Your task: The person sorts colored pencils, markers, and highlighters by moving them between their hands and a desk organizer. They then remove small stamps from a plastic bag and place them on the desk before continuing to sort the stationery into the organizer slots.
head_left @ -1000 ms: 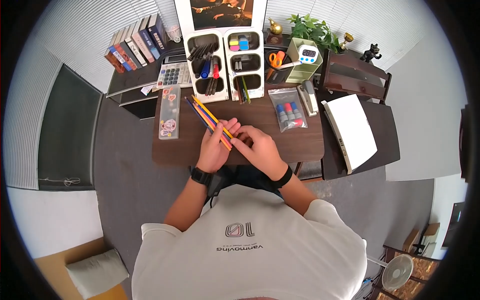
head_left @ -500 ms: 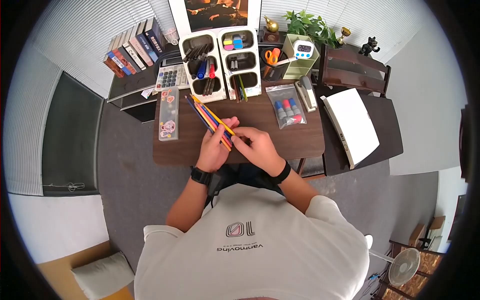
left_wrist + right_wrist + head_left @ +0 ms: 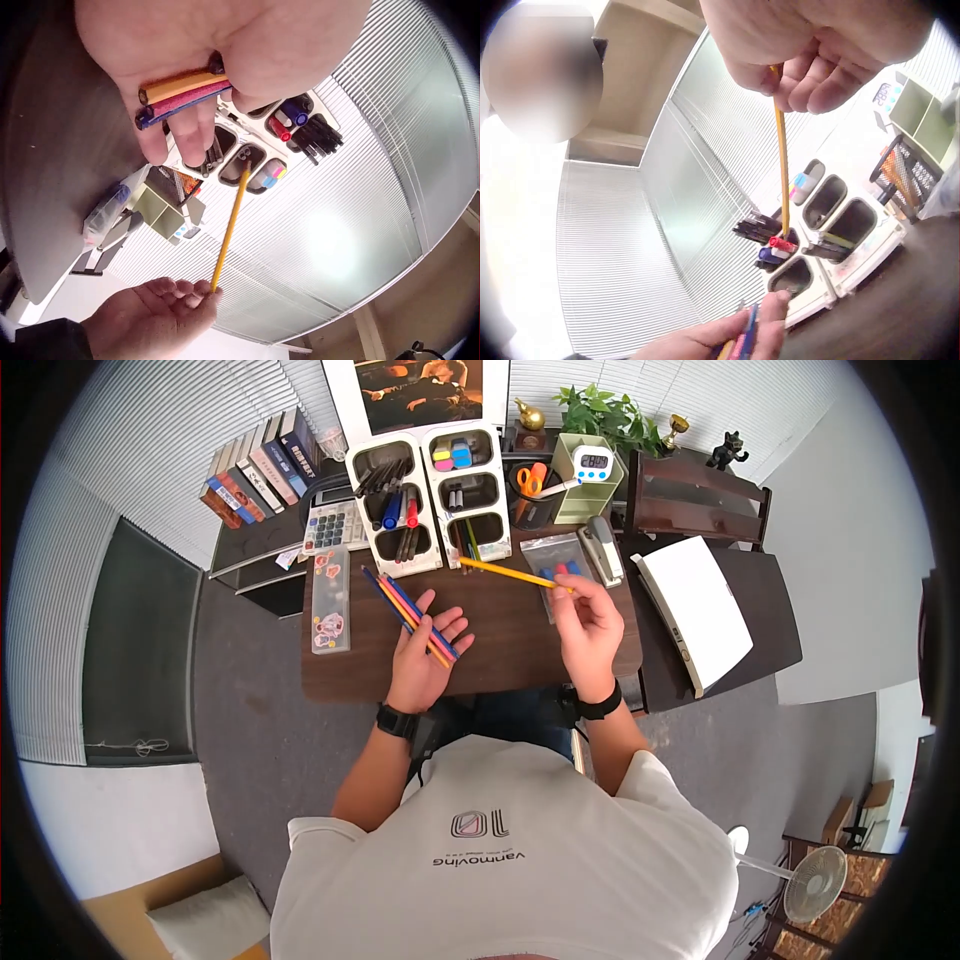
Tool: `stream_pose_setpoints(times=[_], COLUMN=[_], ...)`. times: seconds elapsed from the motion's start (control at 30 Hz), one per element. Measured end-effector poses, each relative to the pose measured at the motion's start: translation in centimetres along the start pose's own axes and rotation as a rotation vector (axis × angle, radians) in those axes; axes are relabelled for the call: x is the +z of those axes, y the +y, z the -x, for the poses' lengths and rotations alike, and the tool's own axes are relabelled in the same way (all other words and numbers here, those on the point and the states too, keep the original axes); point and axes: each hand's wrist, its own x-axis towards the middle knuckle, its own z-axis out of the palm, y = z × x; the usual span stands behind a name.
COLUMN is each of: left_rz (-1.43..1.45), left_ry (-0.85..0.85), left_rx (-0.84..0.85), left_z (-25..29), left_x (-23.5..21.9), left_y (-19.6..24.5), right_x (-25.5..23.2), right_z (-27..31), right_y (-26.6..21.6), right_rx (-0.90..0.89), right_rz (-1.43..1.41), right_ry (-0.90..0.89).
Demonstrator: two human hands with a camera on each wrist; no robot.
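Several coloured pencils point(image 3: 405, 610) lie across the palm of my left hand point(image 3: 423, 665), held under the thumb with the other fingers spread. The left wrist view shows orange, pink and blue pencil ends point(image 3: 184, 94) side by side. My right hand point(image 3: 592, 630) pinches one yellow pencil point(image 3: 510, 571) at its end, and the pencil points left toward the white organizers. Upright compartments of the right organizer point(image 3: 503, 547) hold a few pencils and highlighters; the left organizer point(image 3: 437, 560) holds black pens and blue and red markers.
A sticker-covered case point(image 3: 330, 600) lies at the table's left. Partly behind my right hand is a clear bag point(image 3: 540, 550), with a stapler point(image 3: 602, 550) beside it. Behind stand a mesh cup with scissors point(image 3: 530, 482), a green holder with a timer point(image 3: 590, 463), a calculator point(image 3: 335, 527) and books point(image 3: 262, 465).
My right hand has moved right, away from my left hand, taking the yellow pencil out of the bundle. The left hand's fingers are more spread, with the other pencils still held.
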Motion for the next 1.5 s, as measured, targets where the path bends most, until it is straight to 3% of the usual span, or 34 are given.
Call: stream_pose_setpoints(times=[0.13,0.2,0.37,0.77,0.97,1.07,1.13,1.2,1.33,1.43,1.5], left_rz=[0.030,0.025,0.031,0.055,0.078,0.122,0.137,0.091,0.086,0.109,0.103], left_ry=[-0.008,0.003,-0.021,-0.021,-0.035,-0.029,-0.033,0.020,-0.025,0.039,0.000], left_rx=[-0.001,0.003,0.027,0.017,0.023,0.026,0.031,0.037,0.061,0.035,0.039], left_z=[0.0,-0.1,-0.1,-0.2,-0.3,-0.2,-0.4,-0.5,-0.4,-0.2,-0.3], left_x=[0.0,-0.2,-0.5,-0.3,-0.4,-0.8,-0.9,-0.6,-0.8,-0.1,-0.9], left_y=[0.0,-0.1,-0.4,-0.1,-0.1,-0.4,-0.4,-0.4,-0.5,-0.2,-0.5], right_x=[0.7,2.3,4.9,5.5,5.4,5.6,6.0,6.6,6.7,6.1,5.5], right_z=[-0.9,-1.4,-2.6,-3.1,-2.0,0.7,2.6,4.1,4.4,3.1,2.2], right_y=[1.2,0.9,2.9,3.5,0.3,-0.8,-1.1,0.2,0.7,0.5,-1.2], right_rx=[-0.111,-0.134,-0.041,-0.021,-0.087,-0.090,-0.007,0.046,0.047,-0.039,-0.096], right_rz=[0.325,0.480,0.440,0.445,0.525,0.412,0.497,0.522,0.529,0.517,0.361], right_ry=[0.055,-0.087,-0.204,-0.254,-0.158,-0.298,-0.530,-0.560,-0.562,-0.453,-0.249])
